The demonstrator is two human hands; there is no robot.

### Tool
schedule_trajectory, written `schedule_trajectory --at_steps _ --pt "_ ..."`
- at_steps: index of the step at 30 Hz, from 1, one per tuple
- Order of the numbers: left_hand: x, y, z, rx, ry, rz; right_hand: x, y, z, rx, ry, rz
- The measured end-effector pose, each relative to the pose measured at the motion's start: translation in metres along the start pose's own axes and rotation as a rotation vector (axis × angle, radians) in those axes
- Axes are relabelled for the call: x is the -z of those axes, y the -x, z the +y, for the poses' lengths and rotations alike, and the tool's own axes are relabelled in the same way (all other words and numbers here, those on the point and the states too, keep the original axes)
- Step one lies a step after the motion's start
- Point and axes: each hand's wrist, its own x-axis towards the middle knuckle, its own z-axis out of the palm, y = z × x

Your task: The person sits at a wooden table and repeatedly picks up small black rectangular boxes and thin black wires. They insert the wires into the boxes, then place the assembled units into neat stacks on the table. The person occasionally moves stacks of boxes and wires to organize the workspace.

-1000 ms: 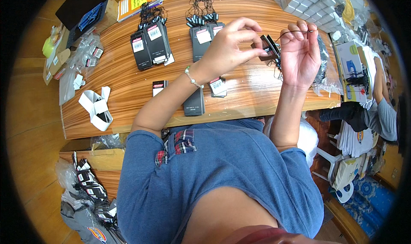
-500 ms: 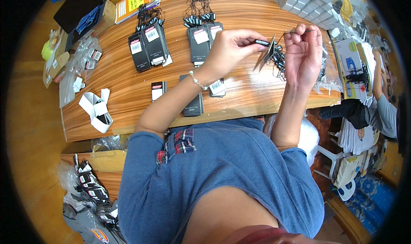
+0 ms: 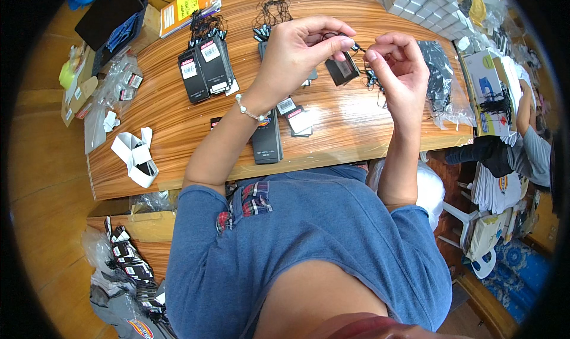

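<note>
Though blurred, perhaps strings [image 3: 434, 65] in bag [image 3: 457, 108]

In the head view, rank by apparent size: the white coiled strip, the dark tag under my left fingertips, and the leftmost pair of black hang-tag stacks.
1. Leftmost pair of black hang-tag stacks
2. White coiled strip
3. Dark tag, smallest even though it may be nearer the camera

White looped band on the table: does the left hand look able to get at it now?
Probably yes: the white looped band lies uncovered, though the left hand pinches a black cord and would likely need to release it.
</note>
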Motion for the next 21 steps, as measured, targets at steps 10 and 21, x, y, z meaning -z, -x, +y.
schedule_trajectory --at_steps 10,21 --pt "-0.001 -0.002 -0.003 0.018 0.084 0.004 -0.003 0.000 0.000 -0.004 -0.097 0.040" --pt "-0.001 -0.006 -0.011 0.067 0.154 0.003 -0.003 -0.002 0.006 -0.015 -0.143 0.017"
